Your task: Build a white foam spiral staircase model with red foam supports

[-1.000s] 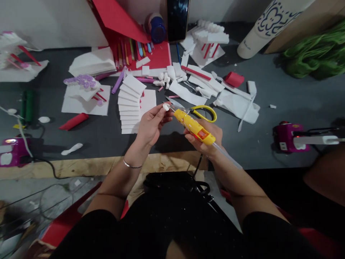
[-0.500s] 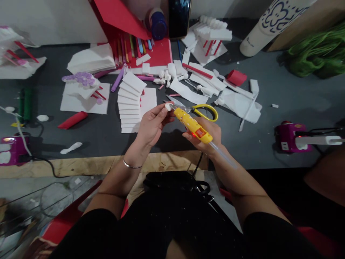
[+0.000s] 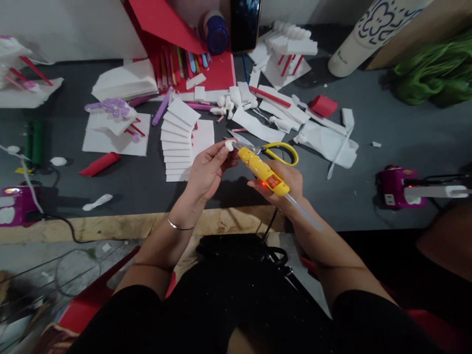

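Note:
Between the fingertips of my left hand (image 3: 209, 169) is a small white rolled piece (image 3: 230, 145), possibly paper or foam. My right hand (image 3: 285, 182) is wrapped round a yellow hot glue gun (image 3: 262, 169), whose red light is on and whose clear glue stick juts out at the back. The gun's nozzle is at the white piece; whether they touch I cannot tell. Behind the gun lie scissors with yellow handles (image 3: 285, 150), partly hidden. Left of my left hand, white rectangular pieces (image 3: 176, 142) are fanned out like steps over a white square.
White scraps (image 3: 258, 125) and a red strip (image 3: 270, 97) cover the middle. Small models on red sticks stand at the left (image 3: 110, 118) and back (image 3: 291, 49). A phone (image 3: 245, 24), a white bottle (image 3: 350, 49), green yarn (image 3: 435, 69) and purple power sockets (image 3: 401, 187) surround them.
The glue gun's rear end has shifted very slightly left, with my right hand. My left hand still holds the white piece at the nozzle.

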The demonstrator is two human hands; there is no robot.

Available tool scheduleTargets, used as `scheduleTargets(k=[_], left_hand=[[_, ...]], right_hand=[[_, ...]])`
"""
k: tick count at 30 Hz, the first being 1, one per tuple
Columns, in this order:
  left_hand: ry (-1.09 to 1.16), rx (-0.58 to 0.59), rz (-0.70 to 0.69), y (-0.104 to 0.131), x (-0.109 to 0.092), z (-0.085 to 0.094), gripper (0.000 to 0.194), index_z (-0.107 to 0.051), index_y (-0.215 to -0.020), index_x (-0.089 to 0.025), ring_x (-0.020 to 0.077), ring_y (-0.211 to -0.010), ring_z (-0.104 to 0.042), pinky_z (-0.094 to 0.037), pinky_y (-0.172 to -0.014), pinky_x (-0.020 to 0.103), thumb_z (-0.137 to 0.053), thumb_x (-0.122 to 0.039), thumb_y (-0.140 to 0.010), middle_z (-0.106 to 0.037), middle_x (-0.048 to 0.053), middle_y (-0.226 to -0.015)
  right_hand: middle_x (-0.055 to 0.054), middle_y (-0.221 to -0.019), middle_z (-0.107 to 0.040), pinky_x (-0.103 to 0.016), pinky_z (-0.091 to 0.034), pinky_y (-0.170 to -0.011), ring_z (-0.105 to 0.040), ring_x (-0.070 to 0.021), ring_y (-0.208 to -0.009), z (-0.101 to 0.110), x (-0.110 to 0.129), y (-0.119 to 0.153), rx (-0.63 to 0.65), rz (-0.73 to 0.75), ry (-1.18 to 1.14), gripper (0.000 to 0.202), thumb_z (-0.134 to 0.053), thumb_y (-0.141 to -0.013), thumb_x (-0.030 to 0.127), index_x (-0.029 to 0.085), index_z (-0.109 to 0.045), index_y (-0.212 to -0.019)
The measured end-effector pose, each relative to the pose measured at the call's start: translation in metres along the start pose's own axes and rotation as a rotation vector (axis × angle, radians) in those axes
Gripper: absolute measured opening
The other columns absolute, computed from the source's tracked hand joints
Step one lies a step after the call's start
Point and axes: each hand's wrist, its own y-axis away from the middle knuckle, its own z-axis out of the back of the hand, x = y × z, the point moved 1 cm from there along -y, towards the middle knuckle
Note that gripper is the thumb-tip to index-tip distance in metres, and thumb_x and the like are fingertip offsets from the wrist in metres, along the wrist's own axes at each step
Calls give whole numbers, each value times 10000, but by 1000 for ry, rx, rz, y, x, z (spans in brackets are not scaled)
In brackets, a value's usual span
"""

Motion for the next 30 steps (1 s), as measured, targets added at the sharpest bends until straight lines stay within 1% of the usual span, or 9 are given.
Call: scheduleTargets(k=[4, 8, 10, 14, 18, 22, 24, 26, 30], left_hand=[[-10, 13, -8, 0, 0, 2, 164, -837, -990, -224, 107, -850, -747, -626, -754, 200, -862, -325, -863, -807, 28, -952], [-5, 17, -1, -1, -1, 2, 180, -833, -976, -222, 92, -833, -739, -620, -736, 180, -877, -334, -842, -814, 29, -1002], [-10, 9, 12, -1, -2, 1, 189, -828, -966, -220, 90, -828, -738, -616, -726, 172, -886, -337, -829, -813, 24, -992], [5, 0, 20, -1, -2, 0, 201, -821, -942, -214, 90, -812, -740, -614, -717, 172, -909, -324, -799, -801, 10, -924], [-18, -36, 34, 0, -3, -2, 199, -808, -929, -203, 96, -810, -744, -617, -730, 184, -905, -316, -797, -791, 9, -888], [17, -22, 34, 1, -5, -3, 266, -798, -879, -198, 88, -777, -735, -613, -721, 175, -958, -333, -715, -782, -5, -854], [23, -21, 37, 2, -5, -4, 284, -791, -871, -195, 86, -772, -732, -609, -718, 174, -967, -337, -700, -777, -7, -849], [4, -30, 44, 2, -6, -4, 261, -782, -871, -192, 89, -775, -728, -607, -721, 181, -952, -327, -726, -772, -3, -848], [-21, -15, 28, 3, -7, -5, 194, -762, -843, -187, 80, -749, -703, -599, -720, 186, -910, -301, -789, -753, -4, -832]], right_hand=[[8, -788, -760, -263, -575, -576, -713, -141, -609, 0, -1, 1, -17, 30, -30, 275, -688, -974, 487, 244, -631, -1089], [8, -858, -792, -293, -612, -639, -752, -164, -680, 0, -4, 5, 30, 9, -59, 312, -737, -934, 487, 273, -637, -1138], [10, -881, -799, -306, -627, -663, -765, -172, -707, 1, -5, 6, 51, -1, -86, 331, -754, -922, 484, 286, -633, -1158], [2, -874, -798, -332, -648, -658, -770, -188, -697, 3, -4, 5, 47, -2, -128, 340, -760, -921, 483, 306, -642, -1187], [-27, -927, -812, -377, -677, -689, -791, -225, -741, 6, -2, 4, 60, -12, -147, 399, -740, -938, 498, 325, -644, -1284], [-45, -960, -821, -372, -686, -707, -810, -230, -775, 6, -2, 5, 61, -2, -148, 495, -701, -951, 561, 286, -617, -1355], [-47, -966, -823, -365, -689, -733, -813, -221, -792, 6, -2, 5, 54, 0, -150, 536, -679, -956, 596, 268, -607, -1373], [-43, -936, -820, -351, -684, -732, -804, -204, -772, 7, -2, 4, 57, -17, -150, 498, -664, -963, 602, 260, -633, -1324], [-20, -807, -776, -317, -637, -631, -754, -176, -678, 8, 0, 2, 78, -15, -157, 347, -672, -959, 599, 265, -694, -1051]])
